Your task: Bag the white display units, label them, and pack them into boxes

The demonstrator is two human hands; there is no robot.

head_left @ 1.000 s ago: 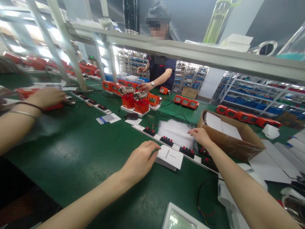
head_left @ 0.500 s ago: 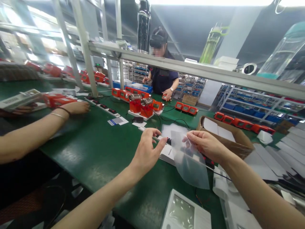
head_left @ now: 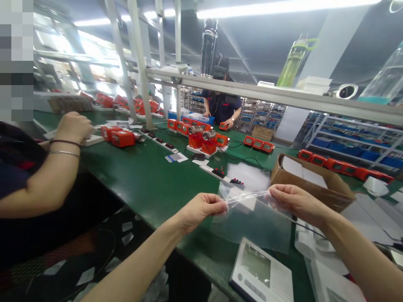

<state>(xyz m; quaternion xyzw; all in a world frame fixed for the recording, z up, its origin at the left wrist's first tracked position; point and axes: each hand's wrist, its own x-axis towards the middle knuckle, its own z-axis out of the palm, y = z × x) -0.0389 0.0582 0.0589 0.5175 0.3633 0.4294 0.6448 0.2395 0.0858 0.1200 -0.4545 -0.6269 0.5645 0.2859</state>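
Note:
A clear plastic bag [head_left: 252, 220] hangs between my two hands above the green bench [head_left: 151, 184]. My left hand [head_left: 201, 209] is closed in a pinch on the bag's top left edge. On the top right edge my right hand [head_left: 291, 201] pinches the same bag. Below the bag lies a white device with a screen [head_left: 262, 272], face up at the bench's near edge. Behind the bag a small white booklet [head_left: 242, 199] rests on the bench.
A cardboard box [head_left: 311, 184] with white sheets stands to the right. Orange devices [head_left: 201, 140] and black connector strips [head_left: 220, 172] lie along the bench. A person's arm with bracelets [head_left: 59, 163] reaches in at left. Another person [head_left: 222, 105] works across the bench, beyond a grey rail [head_left: 283, 96].
My right hand lifted a clear bag from the stack, my left hand left the booklet and took the bag's other edge. Both hands now stretch it. The view tilted up.

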